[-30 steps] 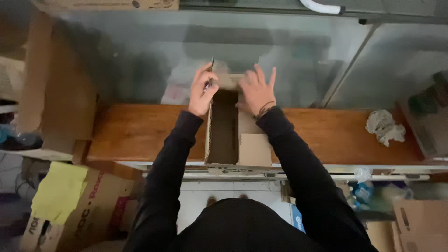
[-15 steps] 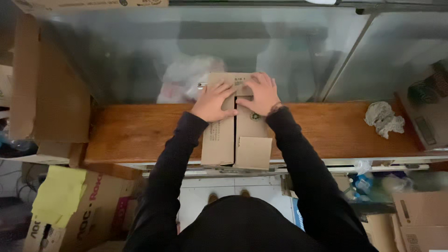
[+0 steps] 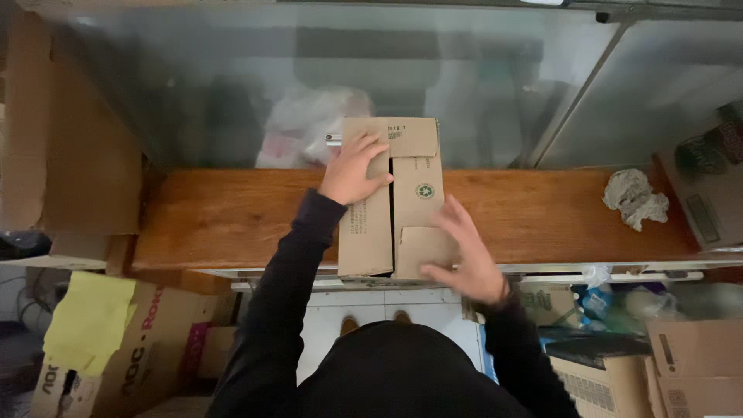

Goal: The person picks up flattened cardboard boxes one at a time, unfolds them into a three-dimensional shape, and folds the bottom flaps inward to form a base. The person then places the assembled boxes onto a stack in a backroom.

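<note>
Since half a second earlier the right hand (image 3: 463, 259) had slid back from the far end to the near flap of the cardboard box (image 3: 391, 197) — fingers spread, gripping nothing. The left hand (image 3: 352, 172) lay open and flat on the left flap. The box rested on the wooden shelf (image 3: 232, 217), flaps nearly closed. To close it well, both flaps should be pressed level, edges meeting.

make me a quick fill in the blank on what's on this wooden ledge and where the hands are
1. The left hand presses flat on the top flaps of a brown ____ box.
2. The right hand is at the small flap on the box's ____ end.
3. A crumpled grey rag lies toward the ____ end of the wooden ledge.

Missing words: cardboard; near; right
</note>
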